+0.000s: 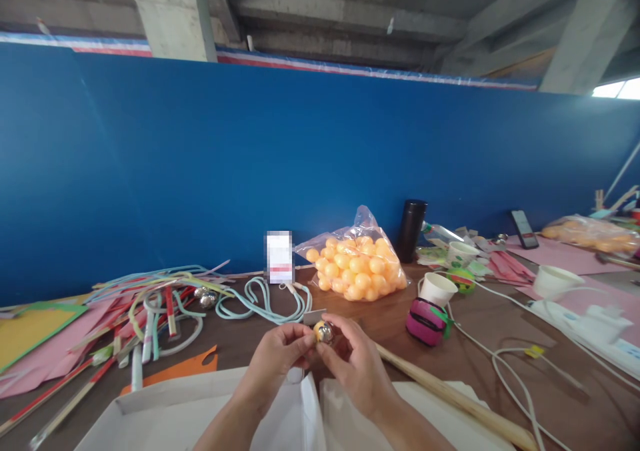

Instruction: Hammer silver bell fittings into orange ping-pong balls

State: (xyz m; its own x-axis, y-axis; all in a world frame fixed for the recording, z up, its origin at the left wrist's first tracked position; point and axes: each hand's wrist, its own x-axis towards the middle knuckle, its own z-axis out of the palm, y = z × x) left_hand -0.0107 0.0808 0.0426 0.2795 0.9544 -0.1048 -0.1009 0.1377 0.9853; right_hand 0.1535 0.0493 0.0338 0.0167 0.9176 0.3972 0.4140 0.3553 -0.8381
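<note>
Between my two hands is a small round silver ball point(326, 333) with a yellow-orange part on its left side; whether these are one piece or two I cannot tell. My right hand point(357, 364) pinches the silver side between thumb and fingers. From the left, my left hand point(280, 357) has thumb and fingertips closed at the yellow-orange part. Just behind the fingers shows a flat grey piece point(314, 316). Below both hands lie an open white box point(175, 404) and a white sheet or lid point(415, 407).
A clear bag of orange balls point(357, 271) stands behind my hands. Pale blue cord point(250, 311), silver balls point(207, 299) and sticks lie left. Rightward are a wooden rod point(450, 394), a purple pouch point(425, 321), paper cups point(437, 289), a black bottle point(413, 231) and white cables point(500, 357).
</note>
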